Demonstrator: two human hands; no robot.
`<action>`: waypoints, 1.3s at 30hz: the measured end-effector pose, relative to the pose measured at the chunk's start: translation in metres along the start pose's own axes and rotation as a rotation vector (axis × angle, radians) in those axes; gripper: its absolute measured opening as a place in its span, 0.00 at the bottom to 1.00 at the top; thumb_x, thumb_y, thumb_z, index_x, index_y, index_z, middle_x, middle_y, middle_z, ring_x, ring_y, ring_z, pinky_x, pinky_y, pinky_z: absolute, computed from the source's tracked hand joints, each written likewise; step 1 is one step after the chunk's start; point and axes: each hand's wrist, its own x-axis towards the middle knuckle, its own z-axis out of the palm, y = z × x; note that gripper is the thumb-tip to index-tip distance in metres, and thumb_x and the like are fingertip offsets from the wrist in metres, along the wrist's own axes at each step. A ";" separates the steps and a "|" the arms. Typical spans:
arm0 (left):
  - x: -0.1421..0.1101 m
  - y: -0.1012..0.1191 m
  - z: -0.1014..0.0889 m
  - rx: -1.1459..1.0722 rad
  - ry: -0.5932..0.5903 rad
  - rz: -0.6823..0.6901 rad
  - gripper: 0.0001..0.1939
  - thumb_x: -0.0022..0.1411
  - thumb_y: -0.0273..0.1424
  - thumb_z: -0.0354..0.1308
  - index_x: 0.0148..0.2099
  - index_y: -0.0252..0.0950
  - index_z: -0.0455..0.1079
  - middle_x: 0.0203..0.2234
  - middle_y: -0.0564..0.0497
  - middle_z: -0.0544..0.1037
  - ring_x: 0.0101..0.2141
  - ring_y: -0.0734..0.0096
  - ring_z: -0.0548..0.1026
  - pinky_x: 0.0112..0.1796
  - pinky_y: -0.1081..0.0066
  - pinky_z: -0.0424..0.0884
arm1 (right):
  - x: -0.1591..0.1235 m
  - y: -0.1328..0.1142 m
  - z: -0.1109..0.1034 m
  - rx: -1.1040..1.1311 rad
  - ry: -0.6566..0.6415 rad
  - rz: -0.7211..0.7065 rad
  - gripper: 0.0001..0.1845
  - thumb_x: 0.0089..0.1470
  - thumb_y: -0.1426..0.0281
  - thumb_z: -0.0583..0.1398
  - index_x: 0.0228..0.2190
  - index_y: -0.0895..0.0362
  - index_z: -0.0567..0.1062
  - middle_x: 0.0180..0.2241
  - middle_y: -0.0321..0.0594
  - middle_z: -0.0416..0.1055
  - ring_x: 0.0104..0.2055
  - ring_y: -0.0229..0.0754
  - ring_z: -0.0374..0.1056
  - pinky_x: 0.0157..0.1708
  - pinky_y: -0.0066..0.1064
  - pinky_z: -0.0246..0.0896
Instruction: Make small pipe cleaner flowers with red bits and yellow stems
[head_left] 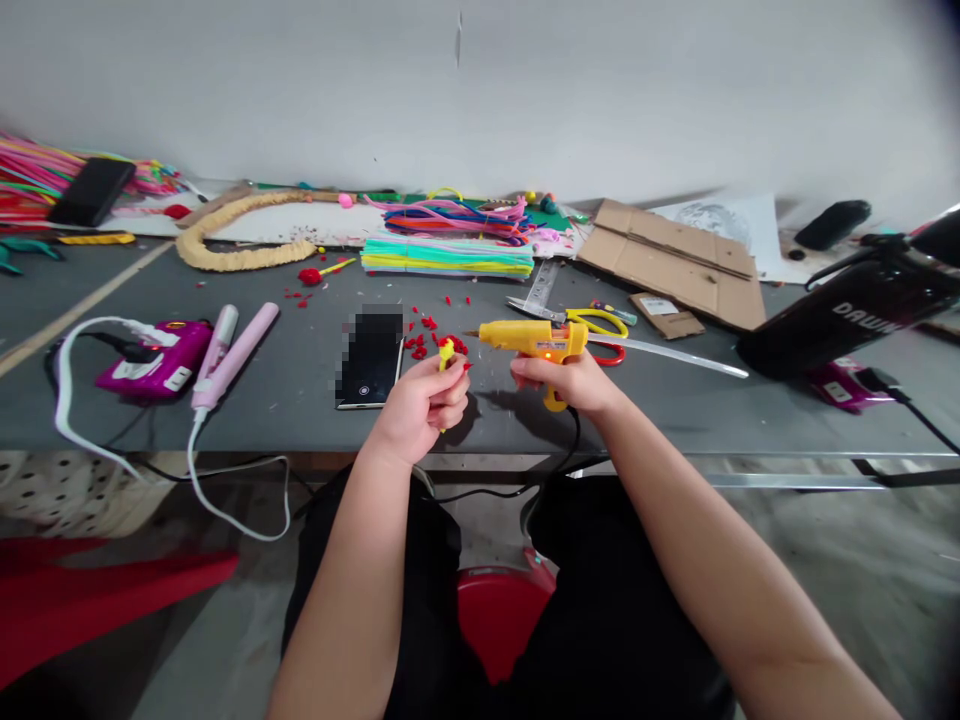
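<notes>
My left hand [427,402] is closed on a yellow stem [446,352], a thin fuzzy piece with some red at its top. From the right, my right hand [566,380] grips a yellow hot glue gun [525,338] by its handle. An orange light glows on the gun, and its nozzle points left, a little above the stem's top and apart from it. A clear glue stick [675,356] sticks out of the gun's back. Small red pieces [421,346] lie scattered on the grey table [300,350] just behind my left hand.
A phone [371,355] lies left of my hands; beyond it is a red flower [309,276] on a yellow stem. Bundled pipe cleaners [448,258], scissors [600,322] and cardboard [671,262] lie behind. A pink hair straightener [236,355], purple power strip [157,360] and black bottle [840,310] stand aside.
</notes>
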 end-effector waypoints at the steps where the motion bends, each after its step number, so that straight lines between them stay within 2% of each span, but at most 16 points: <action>1: 0.000 0.000 0.000 0.000 0.000 -0.001 0.12 0.60 0.29 0.63 0.33 0.35 0.61 0.18 0.62 0.49 0.15 0.85 0.47 0.17 0.79 0.43 | -0.001 0.000 0.000 -0.004 -0.013 0.002 0.13 0.51 0.63 0.65 0.23 0.59 0.74 0.23 0.36 0.71 0.26 0.35 0.63 0.29 0.30 0.59; 15: 0.002 -0.001 -0.002 0.012 0.007 -0.016 0.11 0.60 0.29 0.64 0.34 0.35 0.62 0.18 0.62 0.50 0.15 0.86 0.48 0.17 0.80 0.43 | 0.001 0.002 0.004 -0.029 -0.066 -0.025 0.08 0.47 0.72 0.60 0.18 0.57 0.72 0.22 0.34 0.70 0.28 0.36 0.65 0.32 0.30 0.61; 39: 0.001 0.001 0.002 0.037 0.010 -0.020 0.13 0.58 0.29 0.65 0.33 0.35 0.61 0.18 0.62 0.50 0.15 0.86 0.48 0.17 0.80 0.44 | 0.001 -0.001 0.003 -0.079 -0.013 0.028 0.09 0.45 0.71 0.59 0.16 0.56 0.69 0.19 0.34 0.67 0.25 0.37 0.63 0.27 0.30 0.59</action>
